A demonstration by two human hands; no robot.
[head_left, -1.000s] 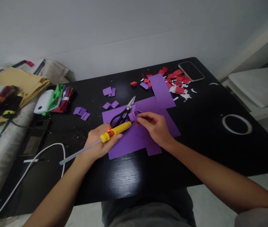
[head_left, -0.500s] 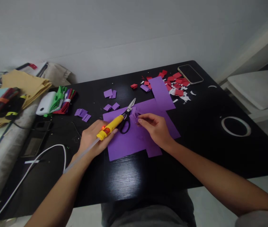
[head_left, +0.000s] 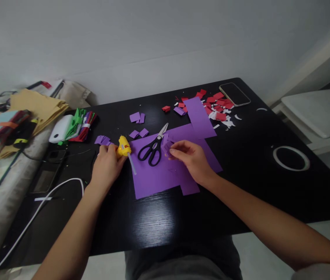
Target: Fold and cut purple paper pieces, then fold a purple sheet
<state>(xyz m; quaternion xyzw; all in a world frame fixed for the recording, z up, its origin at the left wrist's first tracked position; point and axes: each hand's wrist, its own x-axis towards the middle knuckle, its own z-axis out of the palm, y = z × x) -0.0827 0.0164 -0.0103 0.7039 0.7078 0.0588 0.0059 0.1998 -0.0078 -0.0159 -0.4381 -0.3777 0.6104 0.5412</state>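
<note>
My left hand (head_left: 106,163) is closed round a yellow glue gun (head_left: 123,147), with a clear glue stick trailing from its back end over the edge of the purple paper. In a pinch, my right hand (head_left: 192,157) holds a small folded purple paper piece (head_left: 168,144), just above the large purple sheet (head_left: 156,182). Scissors (head_left: 153,148) with black handles lie slightly open on that sheet, between my hands. Small folded purple pieces (head_left: 135,117) lie in groups behind and beside the glue gun. A purple strip (head_left: 199,116) overlaps the sheet's far corner.
Red paper pieces (head_left: 220,102) and white scraps (head_left: 228,123) cover the back right, beside a phone (head_left: 234,94). A tape ring (head_left: 306,165) lies at right. Bundled colored strips (head_left: 79,126), another phone (head_left: 48,171) and a white cable (head_left: 56,188) are at left.
My left hand has moved left with the glue gun, away from the purple piece, and the gun has turned. The scissors are now uncovered. My right hand has barely moved.
</note>
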